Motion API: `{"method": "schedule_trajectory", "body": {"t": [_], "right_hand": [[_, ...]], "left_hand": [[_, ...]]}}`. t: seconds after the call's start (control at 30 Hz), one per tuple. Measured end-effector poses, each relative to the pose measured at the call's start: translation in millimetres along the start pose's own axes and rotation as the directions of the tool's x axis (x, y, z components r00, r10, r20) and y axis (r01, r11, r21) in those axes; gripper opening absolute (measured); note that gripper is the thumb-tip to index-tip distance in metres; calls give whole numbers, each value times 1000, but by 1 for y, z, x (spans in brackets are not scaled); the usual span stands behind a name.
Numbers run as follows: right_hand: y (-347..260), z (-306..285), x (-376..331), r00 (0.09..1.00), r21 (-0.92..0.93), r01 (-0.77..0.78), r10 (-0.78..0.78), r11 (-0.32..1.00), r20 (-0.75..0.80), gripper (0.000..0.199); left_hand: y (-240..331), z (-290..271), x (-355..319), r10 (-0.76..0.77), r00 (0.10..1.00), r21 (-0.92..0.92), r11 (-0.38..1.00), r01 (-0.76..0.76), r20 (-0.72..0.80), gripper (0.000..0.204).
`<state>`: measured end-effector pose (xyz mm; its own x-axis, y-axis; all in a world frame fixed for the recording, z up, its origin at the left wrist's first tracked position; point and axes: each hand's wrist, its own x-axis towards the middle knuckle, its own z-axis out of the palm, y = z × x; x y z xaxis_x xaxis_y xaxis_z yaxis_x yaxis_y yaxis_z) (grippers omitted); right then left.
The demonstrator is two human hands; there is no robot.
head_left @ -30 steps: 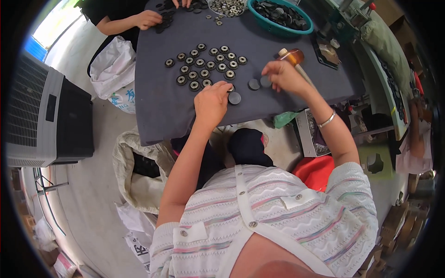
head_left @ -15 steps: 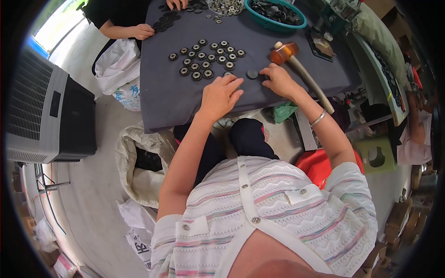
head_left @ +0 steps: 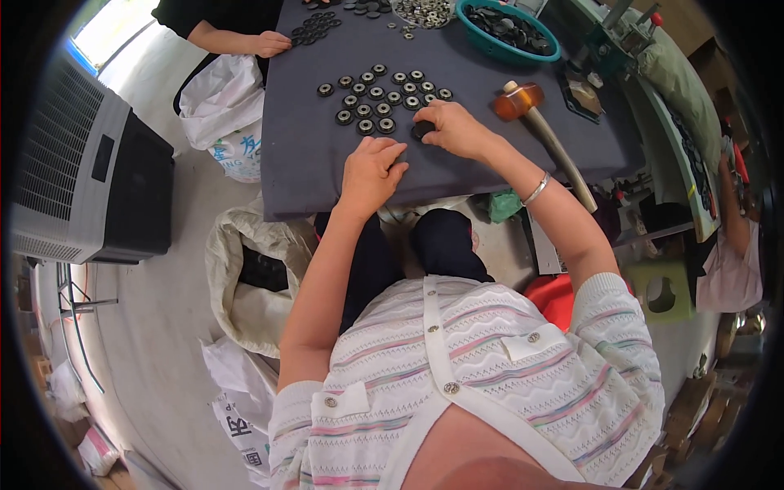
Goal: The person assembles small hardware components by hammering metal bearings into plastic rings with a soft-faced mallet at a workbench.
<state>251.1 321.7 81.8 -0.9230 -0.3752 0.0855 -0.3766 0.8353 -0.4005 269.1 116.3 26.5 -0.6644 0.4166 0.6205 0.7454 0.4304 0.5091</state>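
My right hand (head_left: 459,132) pinches a black round disc (head_left: 422,129) between thumb and fingers, just above the table near its front edge. Beside it, my left hand (head_left: 371,173) rests low with fingers curled toward the thumb; a small dark bit shows at its fingertips, too hidden to name. Just beyond both hands stands a group of black wheels with metal bearing centres (head_left: 376,93), laid flat on the grey cloth. To the right lies a mallet (head_left: 518,101) with an amber head and a wooden handle.
A teal basin (head_left: 506,53) of black discs and a tray of metal bearings (head_left: 422,11) stand at the back. A green press (head_left: 611,41) is at the far right. Across the table, another person's hand (head_left: 273,44) is beside black pieces. An open sack (head_left: 237,306) stands at lower left.
My right hand has moved left toward the wheels with a black disc in its fingers. My left hand has drawn slightly nearer to me, fingers more curled. The view has shifted a little.
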Motion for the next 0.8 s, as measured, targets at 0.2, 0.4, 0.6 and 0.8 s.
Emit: {"method": "schedule_trajectory", "body": {"t": [0.2, 0.4, 0.6, 0.8], "right_hand": [[1, 4, 10, 998, -64, 18, -13, 998, 65, 39], [7, 13, 14, 996, -42, 89, -89, 995, 0, 36], [6, 9, 11, 994, -73, 79, -85, 994, -72, 34], [1, 23, 21, 999, -197, 43, -37, 979, 36, 29]], "left_hand": [[-1, -2, -2, -20, 1000, -42, 999, 20, 0, 31], [-4, -2, -4, -48, 999, -75, 996, 47, -14, 31], [-5, -1, 2, -31, 999, -86, 996, 29, -27, 29], [-10, 1, -2, 7, 1000, -36, 999, -7, -2, 29]]}}
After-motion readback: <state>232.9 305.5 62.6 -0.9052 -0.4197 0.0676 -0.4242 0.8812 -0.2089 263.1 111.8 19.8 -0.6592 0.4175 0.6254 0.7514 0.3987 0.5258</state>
